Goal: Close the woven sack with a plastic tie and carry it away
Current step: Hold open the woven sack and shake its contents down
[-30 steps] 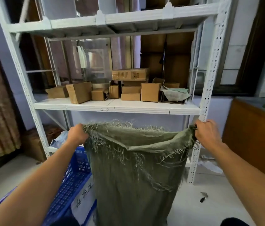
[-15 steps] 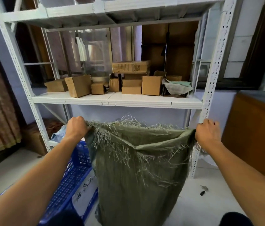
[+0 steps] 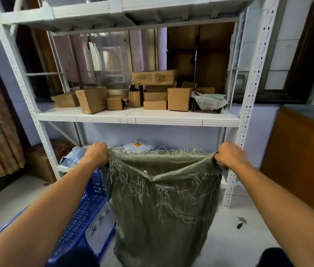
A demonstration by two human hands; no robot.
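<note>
Woven sack point(image 3: 162, 199) mouth unclosed; left hand point(image 3: 96, 154) at 9 o'clock, right hand point(image 3: 229, 154) at 3, each grip clenching rim. Tie unseen; closing, carrying remain.

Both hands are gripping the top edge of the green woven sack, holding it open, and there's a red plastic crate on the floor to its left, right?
Not quite: the head view shows the plastic crate is blue, not red. The rest holds: the left hand and right hand grip the top edge of the green woven sack, holding it open.

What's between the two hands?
In the head view, the frayed open mouth of the green woven sack stretches between the left hand and right hand.
</note>
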